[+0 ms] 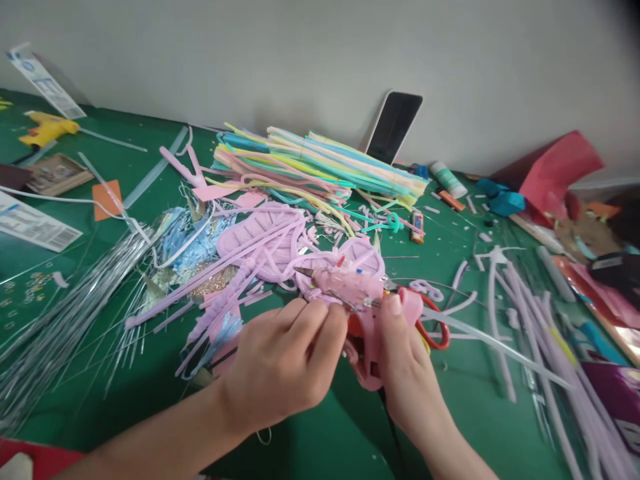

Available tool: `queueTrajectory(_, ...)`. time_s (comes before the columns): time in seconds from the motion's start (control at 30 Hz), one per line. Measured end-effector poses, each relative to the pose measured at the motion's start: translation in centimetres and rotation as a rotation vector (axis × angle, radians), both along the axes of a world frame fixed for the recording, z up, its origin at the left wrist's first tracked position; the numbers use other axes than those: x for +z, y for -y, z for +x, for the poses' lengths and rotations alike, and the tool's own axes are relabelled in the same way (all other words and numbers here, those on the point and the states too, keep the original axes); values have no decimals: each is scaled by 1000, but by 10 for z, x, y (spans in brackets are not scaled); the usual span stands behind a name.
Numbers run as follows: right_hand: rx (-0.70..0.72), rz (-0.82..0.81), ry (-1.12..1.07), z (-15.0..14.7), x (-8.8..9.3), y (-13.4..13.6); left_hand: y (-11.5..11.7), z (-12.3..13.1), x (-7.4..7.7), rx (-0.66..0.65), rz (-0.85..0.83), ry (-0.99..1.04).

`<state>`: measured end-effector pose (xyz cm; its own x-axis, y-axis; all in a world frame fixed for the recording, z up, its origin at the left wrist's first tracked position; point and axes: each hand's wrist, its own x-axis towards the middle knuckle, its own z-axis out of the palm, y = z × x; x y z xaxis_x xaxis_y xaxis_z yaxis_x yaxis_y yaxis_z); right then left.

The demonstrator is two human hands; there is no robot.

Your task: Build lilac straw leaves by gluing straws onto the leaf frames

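A pink hot glue gun (353, 283) is gripped in my right hand (407, 357), its metal nozzle pointing left and a clear glue stick (500, 340) trailing from its back. Close beside the nozzle, my left hand (285, 360) is closed in a pinch. A bit of lilac fuzzy stem shows just above those fingertips, but what they hold is hidden. Behind both hands lie lilac pipe-cleaner shapes (263, 240), flat and coiled. Red-handled scissors (440, 333) lie partly under the glue gun.
Bundled pastel pipe cleaners (320, 167) lie at the back, near a phone (395, 127) leaning on the wall. Silver wires (75, 320) spread at left, below a yellow glue gun (47, 129). Loose lilac pipe cleaners (545, 333) and red paper (560, 173) are at right on the green table (310, 447).
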<state>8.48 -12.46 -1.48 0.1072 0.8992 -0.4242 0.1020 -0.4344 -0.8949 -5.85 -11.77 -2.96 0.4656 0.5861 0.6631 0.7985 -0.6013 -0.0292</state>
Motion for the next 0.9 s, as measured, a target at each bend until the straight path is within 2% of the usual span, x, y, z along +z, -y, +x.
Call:
queueTrajectory(0.23,-10,-6,6,0,2,-2,1,0,-4,0,-3,3)
queueTrajectory(0.47,-52,-54,-99,4,-6,-6,-5,-8,-5,42,40,-43)
queueTrajectory(0.73,-66,-66,-17,2,-4,-6,-3,-6,-9,-13,-28,-5)
queueTrajectory(0.9,-30,-36,6,6,-10,-10,-3,-4,-10,3,-52,-2)
